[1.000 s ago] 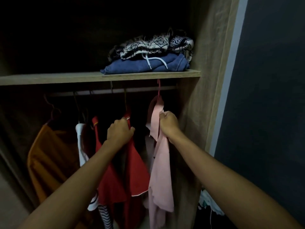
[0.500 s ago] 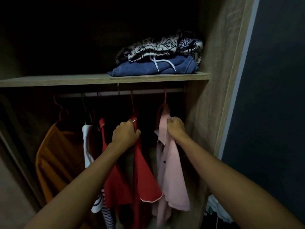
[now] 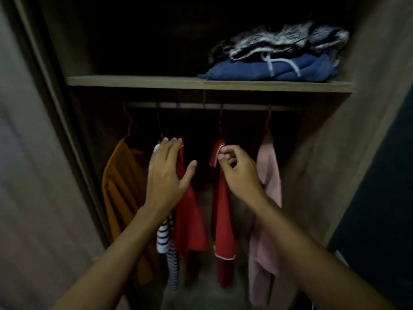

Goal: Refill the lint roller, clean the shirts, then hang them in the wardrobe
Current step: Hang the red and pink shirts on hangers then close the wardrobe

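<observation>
Wardrobe (image 3: 324, 153) interior, hanging stage. Pink shirt (image 3: 268, 175) hangs below the right end of the rail (image 3: 245, 107), red shirt (image 3: 190, 220) below its middle. Half a second ago my left hand (image 3: 166, 175) gripped the red shirt and my right hand (image 3: 238, 171) the pink one — both have released. Left fingers (image 3: 169, 146) spread wide; right ones curl loosely at the red collar — whether pinching, I cannot tell. Hanging looks nearly complete.

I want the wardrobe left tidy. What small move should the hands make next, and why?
Probably straighten the red shirt at its collar with the right hand, whose curled fingertips sit at that white-trimmed collar. The left hand is open before the striped top, and the pink shirt already hangs from the rail.
</observation>
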`<act>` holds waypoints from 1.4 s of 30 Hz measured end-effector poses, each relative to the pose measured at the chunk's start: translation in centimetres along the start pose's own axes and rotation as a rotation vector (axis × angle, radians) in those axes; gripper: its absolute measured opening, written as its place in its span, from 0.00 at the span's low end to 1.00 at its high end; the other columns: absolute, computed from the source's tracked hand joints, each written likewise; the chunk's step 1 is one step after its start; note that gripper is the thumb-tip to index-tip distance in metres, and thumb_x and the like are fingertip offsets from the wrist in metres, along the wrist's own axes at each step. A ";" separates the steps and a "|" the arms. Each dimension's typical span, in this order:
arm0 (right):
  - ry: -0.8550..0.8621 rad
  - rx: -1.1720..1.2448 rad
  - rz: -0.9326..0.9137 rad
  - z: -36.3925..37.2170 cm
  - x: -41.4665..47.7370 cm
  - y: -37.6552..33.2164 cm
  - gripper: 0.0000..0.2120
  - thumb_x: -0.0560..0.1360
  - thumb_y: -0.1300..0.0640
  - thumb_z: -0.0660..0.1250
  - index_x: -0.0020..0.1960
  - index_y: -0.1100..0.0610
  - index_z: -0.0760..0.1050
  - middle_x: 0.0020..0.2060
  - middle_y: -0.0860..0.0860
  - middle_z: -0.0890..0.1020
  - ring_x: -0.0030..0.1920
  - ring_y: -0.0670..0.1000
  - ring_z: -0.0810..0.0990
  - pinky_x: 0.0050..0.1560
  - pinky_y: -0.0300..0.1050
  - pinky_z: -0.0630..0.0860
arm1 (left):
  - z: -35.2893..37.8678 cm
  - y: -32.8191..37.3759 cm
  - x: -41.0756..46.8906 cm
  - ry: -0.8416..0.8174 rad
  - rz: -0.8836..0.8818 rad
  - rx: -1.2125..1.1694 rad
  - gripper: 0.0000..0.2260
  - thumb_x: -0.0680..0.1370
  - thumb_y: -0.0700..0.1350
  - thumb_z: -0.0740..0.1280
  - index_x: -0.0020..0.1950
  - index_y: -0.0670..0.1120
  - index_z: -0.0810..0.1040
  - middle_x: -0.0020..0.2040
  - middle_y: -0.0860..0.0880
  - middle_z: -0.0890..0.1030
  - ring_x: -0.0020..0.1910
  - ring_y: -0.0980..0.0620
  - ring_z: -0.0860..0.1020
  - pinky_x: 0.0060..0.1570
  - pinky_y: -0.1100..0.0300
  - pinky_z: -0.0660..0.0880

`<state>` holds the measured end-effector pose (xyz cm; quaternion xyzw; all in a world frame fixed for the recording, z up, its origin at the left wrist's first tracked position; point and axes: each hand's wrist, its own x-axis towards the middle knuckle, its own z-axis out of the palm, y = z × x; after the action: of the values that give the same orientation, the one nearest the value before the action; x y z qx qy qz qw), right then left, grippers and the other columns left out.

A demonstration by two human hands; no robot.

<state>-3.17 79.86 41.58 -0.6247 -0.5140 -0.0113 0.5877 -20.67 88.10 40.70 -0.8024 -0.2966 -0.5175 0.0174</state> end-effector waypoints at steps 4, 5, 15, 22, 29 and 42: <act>-0.224 0.071 -0.032 7.8 -4.9 -2.5 0.02 0.78 0.60 0.68 0.47 0.55 0.79 0.33 0.46 0.77 0.32 0.44 0.76 0.35 0.32 0.71 | -5.7 -5.3 -2.9 0.180 -0.035 0.107 0.25 0.79 0.50 0.67 0.73 0.40 0.72 0.75 0.40 0.69 0.78 0.41 0.62 0.76 0.39 0.58; -0.284 0.073 -0.020 9.9 -6.1 -2.8 0.03 0.77 0.60 0.68 0.45 0.55 0.79 0.31 0.45 0.77 0.31 0.43 0.75 0.34 0.32 0.70 | -7.0 -6.7 -3.4 0.206 -0.050 0.122 0.25 0.79 0.50 0.67 0.73 0.40 0.72 0.76 0.40 0.68 0.79 0.40 0.61 0.76 0.38 0.57; -0.523 -0.095 0.147 28.2 -16.9 -2.3 0.16 0.77 0.52 0.67 0.32 0.52 0.70 0.25 0.46 0.70 0.30 0.45 0.72 0.33 0.43 0.68 | -14.0 -20.7 -6.4 0.186 -0.122 0.203 0.26 0.82 0.49 0.64 0.79 0.41 0.63 0.80 0.37 0.58 0.81 0.37 0.53 0.78 0.37 0.49; -0.500 -0.272 0.352 35.3 -22.4 -0.4 0.16 0.75 0.58 0.68 0.29 0.56 0.70 0.26 0.55 0.76 0.28 0.48 0.69 0.30 0.43 0.61 | -13.3 -26.6 -7.3 0.067 -0.097 0.211 0.28 0.84 0.51 0.61 0.79 0.40 0.60 0.79 0.33 0.57 0.79 0.32 0.53 0.75 0.31 0.48; -0.449 -0.427 0.444 37.5 -23.1 -0.1 0.27 0.73 0.51 0.71 0.24 0.53 0.59 0.19 0.48 0.67 0.21 0.45 0.65 0.25 0.40 0.58 | -12.5 -27.4 -7.1 0.056 -0.046 0.213 0.28 0.84 0.51 0.59 0.79 0.39 0.55 0.78 0.29 0.58 0.77 0.28 0.53 0.75 0.31 0.48; -0.401 -0.434 0.483 37.5 -24.3 0.9 0.20 0.74 0.47 0.71 0.28 0.50 0.68 0.23 0.49 0.71 0.24 0.45 0.65 0.25 0.38 0.53 | -11.8 -26.3 -6.8 0.097 -0.083 0.178 0.27 0.84 0.47 0.58 0.78 0.35 0.57 0.76 0.26 0.57 0.76 0.24 0.53 0.74 0.29 0.49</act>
<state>-36.15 92.78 14.30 -0.8275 -0.4427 0.1414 0.3152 -45.32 102.66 33.15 -0.7588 -0.3733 -0.5275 0.0814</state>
